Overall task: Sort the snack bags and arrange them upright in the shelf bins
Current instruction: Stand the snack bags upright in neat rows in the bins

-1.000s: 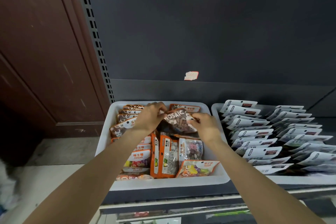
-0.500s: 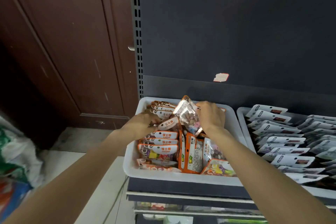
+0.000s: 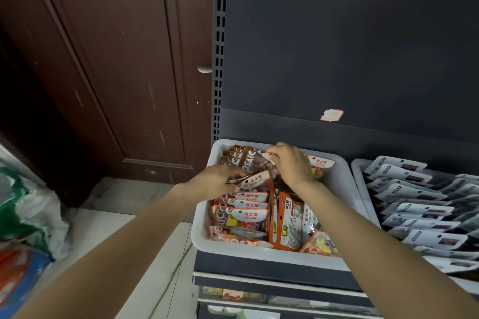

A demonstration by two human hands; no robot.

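Both hands grasp one brown stone-candy bag (image 3: 252,172): the left hand (image 3: 215,180) pinches its lower corner, the right hand (image 3: 291,163) grips its top edge, inside the white bin (image 3: 347,189).

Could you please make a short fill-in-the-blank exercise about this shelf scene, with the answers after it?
1. Both hands, left hand and right hand, work inside the ____ bin, the one with orange-edged snack bags.
2. The bags in the right bin have tops of ____ colour.
3. The label in English on the bag by the left hand reads STONE ____.
4. Left of the shelf stands a brown ____ with a metal handle.

Answers: left; white; CANDY; door
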